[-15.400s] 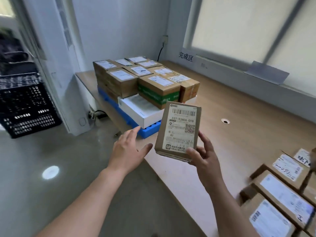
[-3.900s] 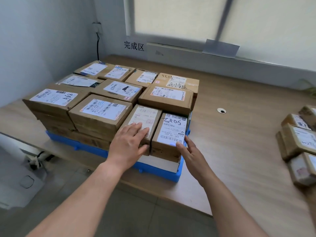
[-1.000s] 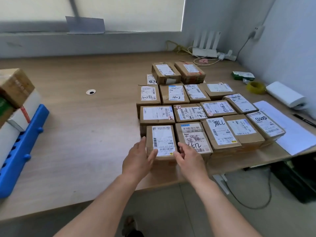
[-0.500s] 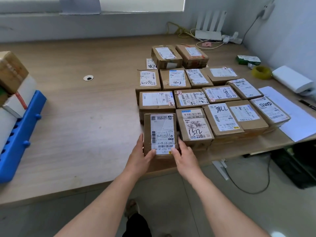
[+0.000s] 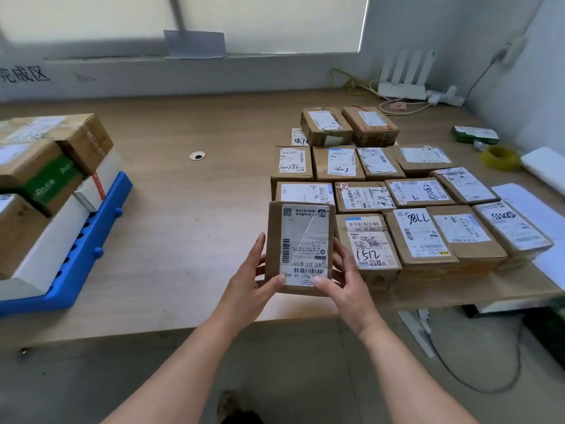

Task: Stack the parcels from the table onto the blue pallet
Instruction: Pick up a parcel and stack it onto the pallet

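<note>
A brown cardboard parcel with a white label is lifted off the table, its label tilted toward me. My left hand grips its left edge and my right hand grips its right edge, thumbs on the label's lower end. Several more labelled parcels lie in rows on the wooden table just right of the held one. The blue pallet sits at the far left, loaded with stacked boxes.
A white router, cables and a plug strip lie at the back right. A yellow tape roll, a green box and white paper sheets sit by the right edge. A cable hole marks the table's middle.
Both hands closed round the front-left parcel and raised it off the table, tipping its label up. The view has swung left, bringing the pallet further into sight.
</note>
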Tool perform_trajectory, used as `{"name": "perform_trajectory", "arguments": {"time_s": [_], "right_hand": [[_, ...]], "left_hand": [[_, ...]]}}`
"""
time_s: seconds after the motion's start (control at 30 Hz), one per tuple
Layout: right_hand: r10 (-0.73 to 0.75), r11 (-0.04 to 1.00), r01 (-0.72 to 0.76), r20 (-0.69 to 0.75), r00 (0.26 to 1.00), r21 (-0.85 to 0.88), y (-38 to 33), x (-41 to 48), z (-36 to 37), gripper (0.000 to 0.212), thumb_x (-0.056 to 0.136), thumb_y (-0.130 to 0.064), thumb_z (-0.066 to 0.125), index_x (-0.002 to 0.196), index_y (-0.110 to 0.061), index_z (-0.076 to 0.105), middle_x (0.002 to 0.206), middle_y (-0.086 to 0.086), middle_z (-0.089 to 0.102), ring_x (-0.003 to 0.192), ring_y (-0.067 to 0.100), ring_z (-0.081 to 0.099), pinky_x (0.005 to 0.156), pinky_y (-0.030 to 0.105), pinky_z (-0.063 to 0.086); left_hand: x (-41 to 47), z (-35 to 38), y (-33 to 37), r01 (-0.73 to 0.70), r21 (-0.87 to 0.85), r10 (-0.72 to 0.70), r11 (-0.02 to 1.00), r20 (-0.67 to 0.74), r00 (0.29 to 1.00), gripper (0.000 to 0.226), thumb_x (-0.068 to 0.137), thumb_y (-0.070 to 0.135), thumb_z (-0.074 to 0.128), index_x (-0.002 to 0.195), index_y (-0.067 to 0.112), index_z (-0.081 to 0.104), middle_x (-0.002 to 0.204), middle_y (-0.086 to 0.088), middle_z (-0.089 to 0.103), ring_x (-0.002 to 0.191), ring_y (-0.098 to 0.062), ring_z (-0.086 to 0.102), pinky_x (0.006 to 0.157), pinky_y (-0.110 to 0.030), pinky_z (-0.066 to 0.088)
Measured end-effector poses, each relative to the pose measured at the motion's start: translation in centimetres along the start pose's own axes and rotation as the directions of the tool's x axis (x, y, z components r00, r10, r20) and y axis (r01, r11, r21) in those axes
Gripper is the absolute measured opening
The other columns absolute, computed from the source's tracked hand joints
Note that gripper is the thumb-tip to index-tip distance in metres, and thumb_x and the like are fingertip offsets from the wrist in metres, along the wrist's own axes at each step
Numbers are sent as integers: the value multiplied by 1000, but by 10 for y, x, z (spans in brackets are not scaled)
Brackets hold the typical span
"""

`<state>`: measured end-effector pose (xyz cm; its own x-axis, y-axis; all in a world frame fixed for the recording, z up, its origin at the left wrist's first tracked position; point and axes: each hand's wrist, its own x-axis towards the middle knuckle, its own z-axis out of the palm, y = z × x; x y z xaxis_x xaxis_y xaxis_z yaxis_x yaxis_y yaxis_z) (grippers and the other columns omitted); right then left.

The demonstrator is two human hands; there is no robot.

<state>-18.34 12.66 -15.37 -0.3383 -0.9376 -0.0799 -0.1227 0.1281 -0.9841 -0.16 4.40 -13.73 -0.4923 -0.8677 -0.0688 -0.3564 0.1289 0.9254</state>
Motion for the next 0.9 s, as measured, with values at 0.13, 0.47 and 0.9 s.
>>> {"name": "perform_trajectory", "arguments": {"time_s": [0.13, 0.47, 0.9], "right_hand": [[-60, 998, 61, 35, 998, -14, -17, 6, 6, 81, 75, -36, 68, 145, -45, 27, 121, -28, 57, 114, -6, 53, 99, 30, 47], [-204, 979, 204, 14, 979, 8, -64, 20, 46, 71, 75, -28, 71, 134, -49, 36, 110, -15, 66, 106, 3, 62, 86, 28, 56], [-282, 956, 272, 88, 955, 111, -151, 20, 194, 68, 69, -29, 70, 129, -47, 42, 105, -3, 69, 99, 9, 67, 73, 21, 56]], "left_hand": [[2, -20, 15, -46, 25, 45, 999, 13, 999, 78, 91, 17, 62, 146, 48, 16, 127, 12, 57, 110, -2, 58, 91, -25, 52], [1, -83, 27, -110, 11, 110, 994, -4, 994, 67, 92, 36, 53, 146, 47, 15, 127, 11, 58, 114, -6, 57, 92, -24, 51], [-49, -260, -6, -37, 530, 290, 847, -404, 867, 67, 90, 43, 56, 148, 21, 29, 148, 0, 41, 135, -15, 39, 105, -31, 35]]}}
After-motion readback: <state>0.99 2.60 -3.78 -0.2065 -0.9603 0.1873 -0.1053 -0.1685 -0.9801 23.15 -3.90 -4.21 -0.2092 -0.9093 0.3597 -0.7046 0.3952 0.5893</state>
